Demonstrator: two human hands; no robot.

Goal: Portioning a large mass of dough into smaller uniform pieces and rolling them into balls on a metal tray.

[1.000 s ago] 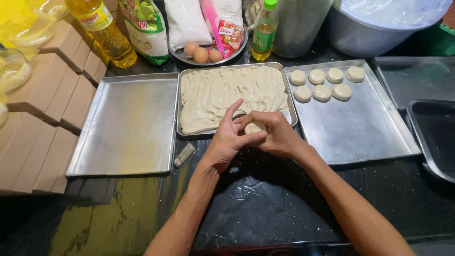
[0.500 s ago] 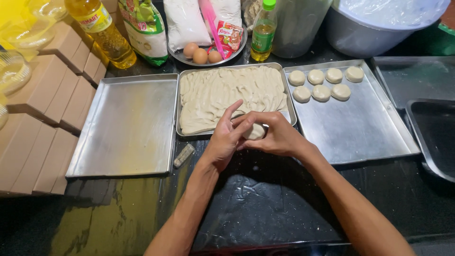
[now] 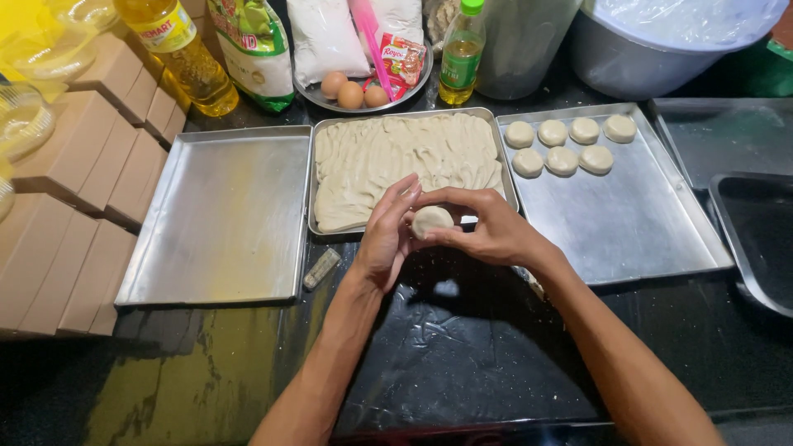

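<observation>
Black and glossy, the worktop [image 3: 462, 355] carries a steel tray of pale spread dough [image 3: 405, 165], and just below its near rim the left hand [image 3: 387, 235] and right hand [image 3: 487, 230] grasp a small round pale dough ball [image 3: 431, 220] between curled fingers. Squeezed unevenly, the soft ball could likely dent or slip onto the worktop beneath that rim.

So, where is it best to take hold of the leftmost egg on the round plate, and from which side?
Grip the leftmost egg across its narrow middle, coming from above: probably safest, since another egg sits close on its right and a white bag stands just behind.
</observation>
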